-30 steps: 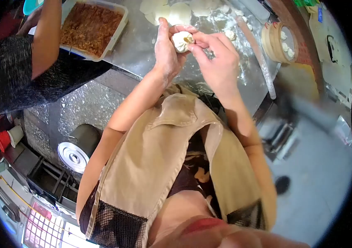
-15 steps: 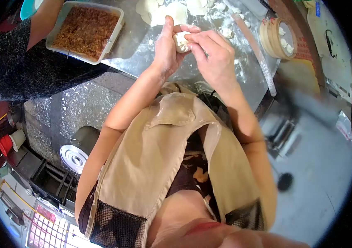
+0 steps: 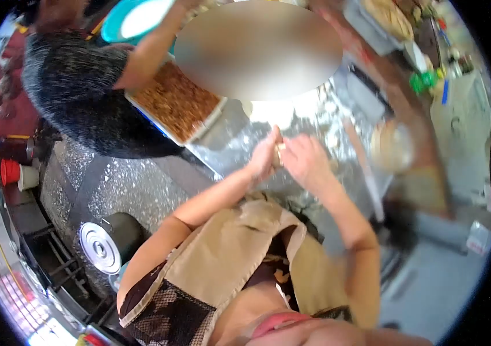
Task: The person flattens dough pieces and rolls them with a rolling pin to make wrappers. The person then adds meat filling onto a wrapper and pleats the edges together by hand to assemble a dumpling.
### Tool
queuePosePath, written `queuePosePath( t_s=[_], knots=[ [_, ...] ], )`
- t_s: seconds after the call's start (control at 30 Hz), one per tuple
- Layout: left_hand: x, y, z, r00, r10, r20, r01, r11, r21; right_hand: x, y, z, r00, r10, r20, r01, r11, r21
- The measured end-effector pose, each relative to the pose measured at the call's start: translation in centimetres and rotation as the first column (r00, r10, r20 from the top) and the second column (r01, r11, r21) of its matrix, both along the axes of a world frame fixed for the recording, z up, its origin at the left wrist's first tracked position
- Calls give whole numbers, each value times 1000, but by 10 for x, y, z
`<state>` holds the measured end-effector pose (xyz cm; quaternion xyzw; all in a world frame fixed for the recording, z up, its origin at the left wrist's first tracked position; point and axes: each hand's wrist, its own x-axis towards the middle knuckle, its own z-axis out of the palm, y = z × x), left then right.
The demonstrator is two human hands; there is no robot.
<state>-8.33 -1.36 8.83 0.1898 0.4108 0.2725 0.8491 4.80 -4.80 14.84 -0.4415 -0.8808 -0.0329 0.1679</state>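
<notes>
In front of my chest, over the near part of the metal table (image 3: 231, 144), my left hand (image 3: 264, 157) cups a small pleated dough bun (image 3: 280, 154). My right hand (image 3: 308, 164) closes its fingertips on the bun's top edge. Most of the bun is hidden between the fingers, and the view is blurred. Beyond my hands lie pale dough wrappers (image 3: 265, 112) on the floury surface. To the right rests a rolling pin (image 3: 362, 161), and past it a round bamboo steamer (image 3: 392, 147), smeared by motion.
A plastic tub (image 3: 215, 118) of brown minced filling (image 3: 176, 104) stands at the left. Another person's arm (image 3: 153, 55) reaches across behind it, near a teal basin (image 3: 116, 26). A lidded pot (image 3: 100, 248) is on the floor at lower left. A blurred oval covers the far table.
The view has tilted up, so the table and my hands appear lower and more of the far side shows. Both hands stay on the bun. The other person's arm now reaches farther right.
</notes>
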Motion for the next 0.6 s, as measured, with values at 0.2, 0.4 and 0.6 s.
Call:
queuePosePath(
  t_s=[0.2,0.4,0.6],
  knots=[
    [-10,-6,-38,994,35,103,-31,999,-40,-11,4,-25,979,166,-121,-152,982,111],
    [-37,-7,-51,967,134,216,-126,991,-49,-26,-2,-42,950,-18,-313,1,999,-53],
    [-46,-4,-58,961,200,192,-186,979,-88,-44,-6,-51,883,-229,-410,151,965,-216]
  ],
)
